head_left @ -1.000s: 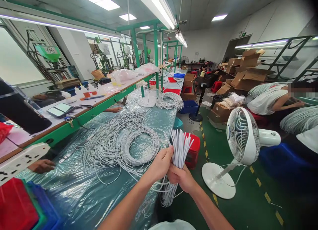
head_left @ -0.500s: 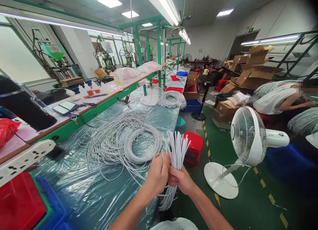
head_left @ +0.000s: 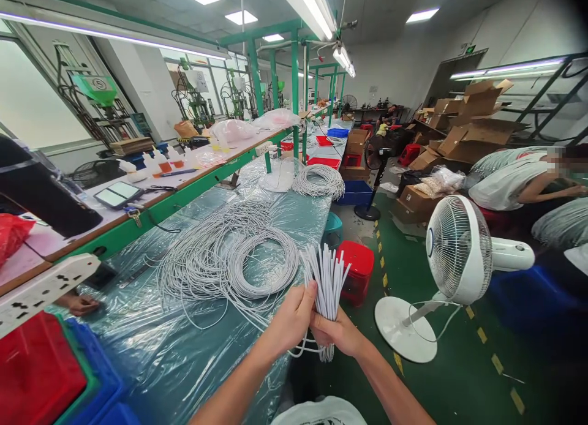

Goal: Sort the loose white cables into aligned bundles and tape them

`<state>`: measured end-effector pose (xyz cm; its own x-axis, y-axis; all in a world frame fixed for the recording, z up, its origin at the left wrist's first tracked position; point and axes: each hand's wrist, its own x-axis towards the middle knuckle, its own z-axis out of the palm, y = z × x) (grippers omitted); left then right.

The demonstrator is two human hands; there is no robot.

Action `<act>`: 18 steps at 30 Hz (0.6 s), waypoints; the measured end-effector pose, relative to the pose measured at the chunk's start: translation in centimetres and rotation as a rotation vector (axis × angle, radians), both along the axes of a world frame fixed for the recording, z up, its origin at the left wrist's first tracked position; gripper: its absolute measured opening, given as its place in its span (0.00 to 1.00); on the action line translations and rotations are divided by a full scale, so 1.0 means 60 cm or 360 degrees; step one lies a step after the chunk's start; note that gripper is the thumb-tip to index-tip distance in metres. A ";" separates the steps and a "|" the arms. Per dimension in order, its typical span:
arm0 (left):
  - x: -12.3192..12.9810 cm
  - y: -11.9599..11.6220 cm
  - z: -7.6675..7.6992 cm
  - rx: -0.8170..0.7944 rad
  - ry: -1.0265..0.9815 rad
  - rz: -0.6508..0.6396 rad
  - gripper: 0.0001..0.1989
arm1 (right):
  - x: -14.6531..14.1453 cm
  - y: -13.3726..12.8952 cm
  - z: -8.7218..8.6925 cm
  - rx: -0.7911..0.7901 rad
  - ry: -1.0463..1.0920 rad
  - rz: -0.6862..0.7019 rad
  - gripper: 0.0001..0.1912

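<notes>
Long tube lights hang over the workbench, a long one sheathed in clear plastic, with a raised shelf on green framing running along its left side. Over on the left, windows let in pale daylight behind green-hoppered machines. The floor is green, marked with yellow dashes. To the right stand a white fan and a red stool, and beyond them cardboard boxes pile up toward a plain pale wall.
</notes>
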<state>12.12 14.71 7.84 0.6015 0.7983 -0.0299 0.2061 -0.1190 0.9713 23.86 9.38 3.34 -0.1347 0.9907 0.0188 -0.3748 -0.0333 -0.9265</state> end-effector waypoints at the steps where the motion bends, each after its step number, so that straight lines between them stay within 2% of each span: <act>1: 0.001 0.001 -0.001 -0.0034 -0.0017 -0.0035 0.30 | 0.001 -0.001 0.000 0.0001 -0.0020 -0.0011 0.23; 6: 0.005 0.008 -0.009 -0.0082 -0.0047 -0.0123 0.30 | -0.004 -0.004 -0.004 -0.0004 -0.0080 -0.0071 0.23; 10: 0.006 0.009 -0.004 -0.0098 -0.0091 -0.0281 0.32 | -0.014 -0.003 -0.010 -0.0035 -0.0032 -0.0230 0.27; 12: -0.003 0.003 -0.003 0.0125 -0.0088 -0.0230 0.29 | -0.014 -0.004 -0.015 -0.0119 0.0027 -0.0340 0.27; 14: -0.018 -0.009 -0.011 0.0398 -0.0012 -0.0078 0.23 | -0.007 -0.006 -0.023 -0.0210 0.0081 -0.0442 0.27; 16: -0.032 -0.026 -0.032 0.0590 0.0148 0.0057 0.19 | 0.009 -0.007 -0.036 -0.0269 0.0075 -0.0510 0.25; 18: -0.041 -0.041 -0.062 0.0677 0.0345 0.0108 0.16 | 0.029 -0.003 -0.051 -0.0316 -0.0035 -0.0509 0.22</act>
